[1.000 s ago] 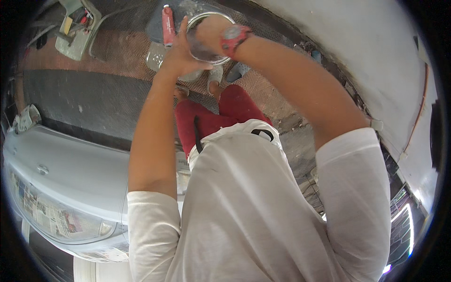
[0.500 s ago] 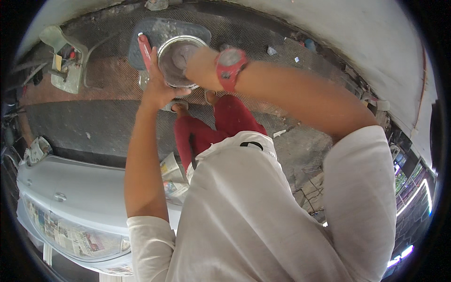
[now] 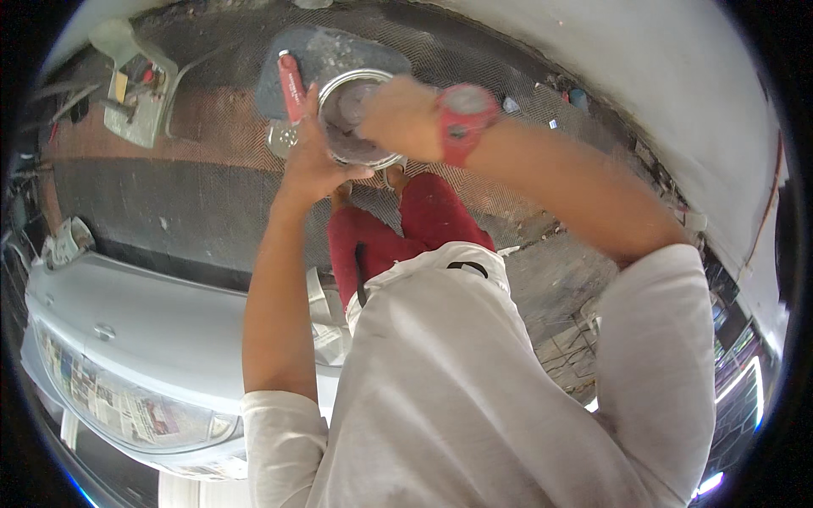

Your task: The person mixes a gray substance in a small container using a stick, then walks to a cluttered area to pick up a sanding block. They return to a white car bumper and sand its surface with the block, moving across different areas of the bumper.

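Observation:
A round metal can (image 3: 325, 142) with grey paste (image 3: 351, 106) inside rests on a dark grey stool top (image 3: 373, 56). My left hand (image 3: 312, 165) grips the can from its left and near side, thumb along the near edge and fingers up the left wall. Over the right part of the opening is my right hand (image 3: 405, 118), blurred and curled into a fist. Its fingertips point into the can, and whatever they hold is hidden. A red watch (image 3: 466, 124) is on the right wrist. Next to the left fingers, a red tube (image 3: 291, 86) with a white cap lies on the stool top.
A pale broken plastic chair (image 3: 140, 102) with small items stands at the far left. At the lower left is a light blue car body (image 3: 161, 326) with newspaper (image 3: 110, 394) over its glass. A pale wall (image 3: 669, 76) rises at the right. Ribbed matting (image 3: 203, 161) covers the floor.
My view has shifted, so the can, the stool and both hands appear farther right. My right hand is still blurred at the can's opening, and the left keeps its grip.

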A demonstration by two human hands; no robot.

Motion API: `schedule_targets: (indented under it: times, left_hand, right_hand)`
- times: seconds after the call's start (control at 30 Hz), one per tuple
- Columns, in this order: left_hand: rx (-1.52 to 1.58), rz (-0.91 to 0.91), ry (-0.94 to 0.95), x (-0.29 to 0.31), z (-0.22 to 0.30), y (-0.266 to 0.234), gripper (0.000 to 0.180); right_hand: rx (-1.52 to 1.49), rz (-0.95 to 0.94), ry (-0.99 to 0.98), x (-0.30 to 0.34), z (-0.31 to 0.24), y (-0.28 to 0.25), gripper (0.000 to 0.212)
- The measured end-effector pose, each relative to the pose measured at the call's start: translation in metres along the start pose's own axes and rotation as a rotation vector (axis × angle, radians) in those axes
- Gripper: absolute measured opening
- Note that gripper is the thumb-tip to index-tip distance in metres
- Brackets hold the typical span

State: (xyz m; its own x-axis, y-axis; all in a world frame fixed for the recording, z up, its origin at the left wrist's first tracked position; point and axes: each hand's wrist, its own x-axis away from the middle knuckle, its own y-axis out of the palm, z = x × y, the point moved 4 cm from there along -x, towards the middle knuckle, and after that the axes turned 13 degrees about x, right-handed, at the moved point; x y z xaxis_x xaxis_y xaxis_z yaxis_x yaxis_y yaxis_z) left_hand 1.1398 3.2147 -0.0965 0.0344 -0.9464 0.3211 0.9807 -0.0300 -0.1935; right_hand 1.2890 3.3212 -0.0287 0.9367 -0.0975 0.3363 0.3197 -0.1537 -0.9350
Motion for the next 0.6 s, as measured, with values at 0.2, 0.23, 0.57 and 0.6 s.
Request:
schedule_targets:
  times: [0.2,0.23,0.57,0.6]
  left_hand:
    - [-0.115,-0.010,-0.094,-0.003,0.007,-0.001,0.165]
    - [-0.146,0.004,-0.103,-0.001,0.010,-0.002,0.165]
    - [-0.199,-0.034,-0.217,0.002,0.014,-0.007,0.169]
    - [-0.208,-0.033,-0.223,0.002,0.016,-0.007,0.168]
  right_hand:
    - [-0.019,0.005,0.010,-0.011,-0.014,-0.011,0.019]
    - [0.000,0.023,0.019,-0.018,-0.020,0.001,0.019]
    - [0.116,-0.096,0.028,-0.030,0.008,-0.058,0.012]
    - [0.107,-0.119,-0.018,-0.038,0.007,-0.050,0.012]
